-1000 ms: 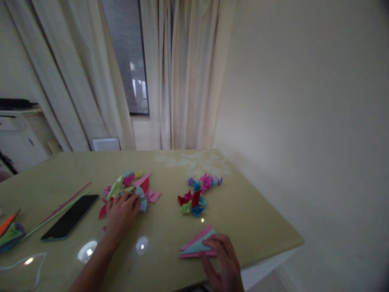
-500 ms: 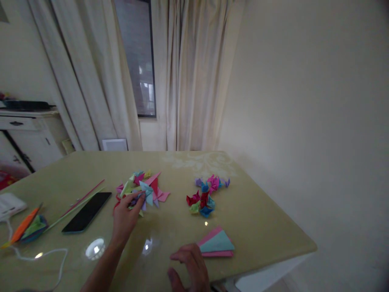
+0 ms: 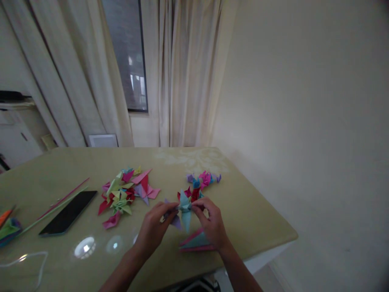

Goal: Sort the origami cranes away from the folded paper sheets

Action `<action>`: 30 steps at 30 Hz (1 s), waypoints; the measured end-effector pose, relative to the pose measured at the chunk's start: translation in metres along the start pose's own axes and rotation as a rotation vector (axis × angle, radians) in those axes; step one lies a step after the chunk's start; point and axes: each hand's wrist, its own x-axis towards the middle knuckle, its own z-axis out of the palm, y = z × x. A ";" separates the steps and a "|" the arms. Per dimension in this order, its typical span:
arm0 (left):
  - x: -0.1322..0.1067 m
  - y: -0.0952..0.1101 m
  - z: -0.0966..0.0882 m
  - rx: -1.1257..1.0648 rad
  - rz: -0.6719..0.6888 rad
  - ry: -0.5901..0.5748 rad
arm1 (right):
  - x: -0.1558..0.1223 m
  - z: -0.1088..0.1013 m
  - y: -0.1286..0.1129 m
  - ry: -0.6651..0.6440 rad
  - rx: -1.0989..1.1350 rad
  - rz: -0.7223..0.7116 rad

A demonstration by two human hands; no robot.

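Above the table's near half, my left hand (image 3: 154, 225) and my right hand (image 3: 212, 223) pinch a light blue origami flower (image 3: 185, 219) from opposite sides. A purple folded paper piece (image 3: 176, 221) hangs by my left fingertips, behind the blue petals; whether the two are joined I cannot tell. Below my right hand lies a flat folded paper (image 3: 196, 242) in pink and light blue, partly covered by that hand. Just beyond the held flower is a cluster of crumpled-looking paper flowers, with a magenta one (image 3: 205, 178) at the back; some are hidden by my hands.
A loose pile of colourful paper flowers, including a light green one (image 3: 120, 205), lies left of centre. Further left are a black phone (image 3: 69, 213), thin red and green sticks (image 3: 62, 201) and a white cable (image 3: 44, 263). A wall (image 3: 288, 121) stands on the right.
My left hand has left the pile and come right with the light blue flower and purple piece. My right hand has risen and closed on the blue flower. The view has shifted slightly.
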 end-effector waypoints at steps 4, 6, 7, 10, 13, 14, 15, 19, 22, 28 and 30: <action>0.014 -0.016 -0.002 -0.019 -0.085 0.002 | 0.019 -0.034 0.039 0.231 -0.106 0.074; 0.029 -0.024 -0.005 -0.022 -0.145 -0.004 | 0.036 -0.056 0.065 0.356 -0.193 0.131; 0.038 -0.028 -0.006 -0.020 -0.168 -0.010 | 0.044 -0.065 0.079 0.370 -0.237 0.162; 0.070 -0.039 -0.006 0.012 -0.189 -0.042 | 0.055 -0.083 0.115 0.357 -0.314 0.219; 0.104 -0.051 0.002 0.079 -0.173 -0.072 | 0.047 -0.083 0.140 0.342 -0.330 0.253; 0.114 -0.056 0.005 0.095 -0.169 -0.076 | 0.043 -0.082 0.145 0.335 -0.334 0.258; 0.124 -0.062 0.009 0.104 -0.163 -0.085 | 0.039 -0.079 0.148 0.328 -0.340 0.258; 0.144 -0.085 0.015 0.141 -0.153 -0.124 | 0.031 -0.075 0.152 0.321 -0.356 0.245; 0.131 -0.101 -0.002 0.237 -0.196 -0.069 | 0.030 -0.076 0.150 0.325 -0.361 0.238; 0.054 -0.120 -0.038 0.725 -0.248 -0.068 | 0.033 -0.072 0.144 0.330 -0.360 0.231; 0.037 -0.121 -0.037 0.901 -0.244 -0.144 | 0.035 -0.070 0.142 0.347 -0.388 0.223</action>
